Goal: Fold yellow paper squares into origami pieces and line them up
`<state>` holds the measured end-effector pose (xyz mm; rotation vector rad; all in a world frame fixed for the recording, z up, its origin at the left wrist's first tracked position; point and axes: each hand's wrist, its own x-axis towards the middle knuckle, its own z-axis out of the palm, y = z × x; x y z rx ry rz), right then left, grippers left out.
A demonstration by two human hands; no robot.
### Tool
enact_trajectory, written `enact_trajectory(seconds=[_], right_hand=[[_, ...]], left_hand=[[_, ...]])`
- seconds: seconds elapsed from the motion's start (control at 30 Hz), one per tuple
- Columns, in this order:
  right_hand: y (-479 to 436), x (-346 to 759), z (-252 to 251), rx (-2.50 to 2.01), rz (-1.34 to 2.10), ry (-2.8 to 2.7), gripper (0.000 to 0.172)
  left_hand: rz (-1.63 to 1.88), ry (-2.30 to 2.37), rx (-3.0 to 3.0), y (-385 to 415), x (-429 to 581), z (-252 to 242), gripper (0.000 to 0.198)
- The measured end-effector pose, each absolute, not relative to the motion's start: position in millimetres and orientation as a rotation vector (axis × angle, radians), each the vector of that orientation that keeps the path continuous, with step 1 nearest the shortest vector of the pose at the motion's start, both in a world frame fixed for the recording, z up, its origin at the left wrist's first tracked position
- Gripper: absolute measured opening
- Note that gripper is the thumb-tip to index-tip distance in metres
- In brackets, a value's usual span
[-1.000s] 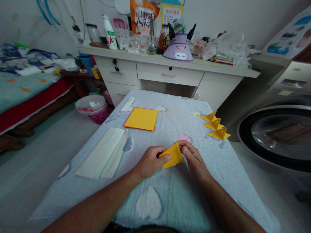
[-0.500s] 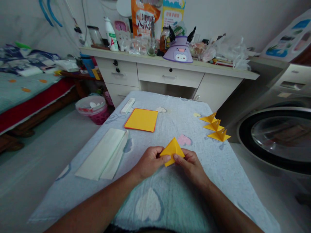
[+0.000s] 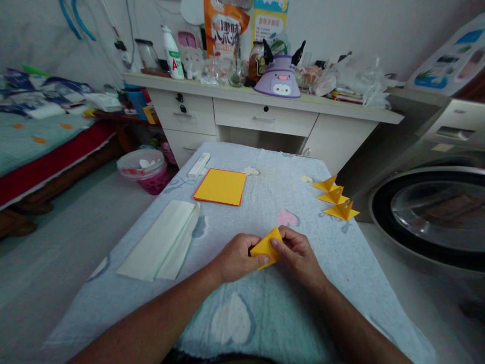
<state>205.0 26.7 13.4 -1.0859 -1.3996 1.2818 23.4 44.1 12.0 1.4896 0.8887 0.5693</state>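
A folded piece of yellow origami paper (image 3: 267,247) is held up between my two hands over the near middle of the table. My left hand (image 3: 239,257) pinches its left side, thumb in front. On the right edge, my right hand (image 3: 296,250) grips it, its thumb pressed to the front face. The fingers behind the paper are partly hidden. At the table's right edge stand several folded yellow paper pieces (image 3: 335,197) in a row, with pointed tips up. Farther back on the left lies a stack of square yellow paper (image 3: 222,187) with a red edge showing beneath.
Left of my hands lies a folded pale cloth or paper (image 3: 161,242), with a small white box (image 3: 199,165) behind it. The cloth-covered table (image 3: 303,308) meets a cluttered white cabinet (image 3: 265,119). A washing machine (image 3: 450,141) stands right, a pink bin (image 3: 146,172) left.
The yellow paper has tilted and turned in my hands, from an upright diamond to a slanted, narrower shape. My right hand has shifted to its upper right edge.
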Motion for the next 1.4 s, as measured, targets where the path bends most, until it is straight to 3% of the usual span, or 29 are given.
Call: enact_trajectory(seconds=[0.23,0.57,0.8,1.0,1.17,1.3,1.4], right_hand=[[23.6,206.5,14.5,-1.070,1.271,-1.277,0.028],[23.2,201.2,16.3,-1.005,1.639,-1.384,0.029],[28.0,205.9,19.2,-1.042,1.552,-1.204,0.029],[33.4,214.8,20.2,-1.034,1.283,-1.179,0.024],[35.1,218.8,11.8,-0.955,1.274,-1.181,0.016],[29.4,209.8,10.7,-0.892,1.329,-1.275,0.029],[23.6,202.1,10.9,-0.934,1.185,-1.376,0.043]], left_hand=[[0.533,0.845,1.503,43.2,23.6,10.7,0.026],[0.582,0.845,1.419,45.0,20.3,9.9,0.029],[0.495,0.697,1.475,45.3,19.9,8.1,0.027],[0.418,0.744,1.532,43.2,20.8,6.2,0.029],[0.662,0.782,1.362,45.9,20.3,1.2,0.035],[0.899,0.825,1.366,50.1,19.1,3.5,0.032],[0.979,0.881,1.377,50.0,20.0,5.6,0.029]])
